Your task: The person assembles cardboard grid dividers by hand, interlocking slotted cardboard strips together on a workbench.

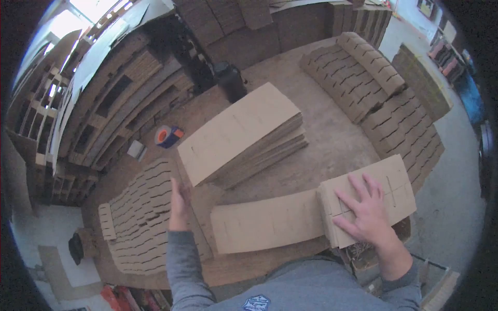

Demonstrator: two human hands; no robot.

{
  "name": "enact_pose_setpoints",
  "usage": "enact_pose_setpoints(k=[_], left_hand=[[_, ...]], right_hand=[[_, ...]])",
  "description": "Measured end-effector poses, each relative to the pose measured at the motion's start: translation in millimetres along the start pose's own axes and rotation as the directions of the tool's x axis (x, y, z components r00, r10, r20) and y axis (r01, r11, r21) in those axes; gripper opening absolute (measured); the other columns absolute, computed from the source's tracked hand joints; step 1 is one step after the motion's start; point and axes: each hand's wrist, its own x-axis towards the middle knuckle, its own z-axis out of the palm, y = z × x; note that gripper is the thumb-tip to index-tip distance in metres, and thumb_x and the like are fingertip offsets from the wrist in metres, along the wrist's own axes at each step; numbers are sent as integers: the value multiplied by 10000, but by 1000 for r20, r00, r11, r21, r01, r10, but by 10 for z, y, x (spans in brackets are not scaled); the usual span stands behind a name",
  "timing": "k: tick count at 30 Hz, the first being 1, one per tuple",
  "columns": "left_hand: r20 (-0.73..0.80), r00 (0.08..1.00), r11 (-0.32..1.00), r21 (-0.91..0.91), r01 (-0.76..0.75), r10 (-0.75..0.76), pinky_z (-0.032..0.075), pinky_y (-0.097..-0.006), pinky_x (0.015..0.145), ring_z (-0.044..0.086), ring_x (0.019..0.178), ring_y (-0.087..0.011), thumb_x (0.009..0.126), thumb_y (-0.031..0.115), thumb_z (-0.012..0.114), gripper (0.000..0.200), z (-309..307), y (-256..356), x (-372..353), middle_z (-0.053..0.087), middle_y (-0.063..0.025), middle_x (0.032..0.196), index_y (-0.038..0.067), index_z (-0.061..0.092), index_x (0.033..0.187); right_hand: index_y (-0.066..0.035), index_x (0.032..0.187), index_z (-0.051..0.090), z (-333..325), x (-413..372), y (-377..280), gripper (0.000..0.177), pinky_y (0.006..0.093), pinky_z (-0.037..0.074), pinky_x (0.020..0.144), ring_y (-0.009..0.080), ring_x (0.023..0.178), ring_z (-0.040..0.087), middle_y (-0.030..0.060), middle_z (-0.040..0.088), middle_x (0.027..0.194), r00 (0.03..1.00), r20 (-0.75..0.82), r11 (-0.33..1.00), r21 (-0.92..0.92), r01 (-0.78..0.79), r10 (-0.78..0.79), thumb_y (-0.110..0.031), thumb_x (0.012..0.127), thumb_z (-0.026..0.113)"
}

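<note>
My right hand (364, 211) lies with spread fingers on top of a small stack of slotted cardboard strips (397, 189) at the table's near right edge. A single flat cardboard strip (264, 220) runs left from under that stack. My left hand (180, 206) is seen edge-on, fingers stretched out, with nothing in it. It is beside the left end of the strip and overlaps a bundle of assembled cardboard dividers (140, 223) in this view. Beyond both hands stands a taller stack of flat cardboard strips (241, 129).
A roll of orange-and-blue tape (167, 136) and a small whitish block (136, 150) lie at the table's left. A dark cylindrical object (230, 80) stands at the back. More assembled dividers (358, 72) line the right side. Piled cardboard (124, 88) rises at the left.
</note>
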Motion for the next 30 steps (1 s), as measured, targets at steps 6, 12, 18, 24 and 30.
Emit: enact_pose_setpoints(k=[6,12,18,24,30], left_hand=[[-12,945,927,195,322,-326,356,-423,1130,433,1346,-294,922,457,600,731,52,-991,-838,445,-150,1465,7,367,1450],[-97,952,925,226,304,-290,507,-427,1004,569,1205,-311,827,381,759,737,135,-1173,-969,557,-184,1345,-11,468,1379],[-19,979,975,85,204,-203,484,-404,994,569,1180,-258,785,313,792,747,-57,-1325,-963,573,-119,1339,56,453,1398],[-43,981,966,167,195,-190,515,-397,952,609,1103,-239,702,244,862,696,43,-1106,-1139,627,-127,1261,34,552,1289],[-78,992,951,285,120,-102,538,-364,900,639,1034,-214,698,248,872,612,388,-434,-1605,665,-124,1183,12,617,1202]], right_hand=[[-264,1317,589,-9,0,-10,599,591,309,1022,458,1319,337,161,404,1479,1000,21,1000,12,-11,11,-600,822,611],[-258,1324,587,-10,8,-31,613,583,281,1055,448,1335,328,156,414,1471,999,24,999,29,-29,28,-593,812,617],[-263,1301,601,21,-7,-15,593,582,296,1034,448,1311,366,167,452,1444,1000,-28,1000,0,-2,2,-602,814,614],[-258,1303,606,15,-3,-2,588,573,294,1034,436,1313,354,164,436,1449,1000,-24,1000,23,7,-6,-582,812,617],[-270,1313,591,4,-28,28,603,568,295,1027,448,1300,365,163,445,1445,1000,-5,1000,19,0,0,-615,818,591]])
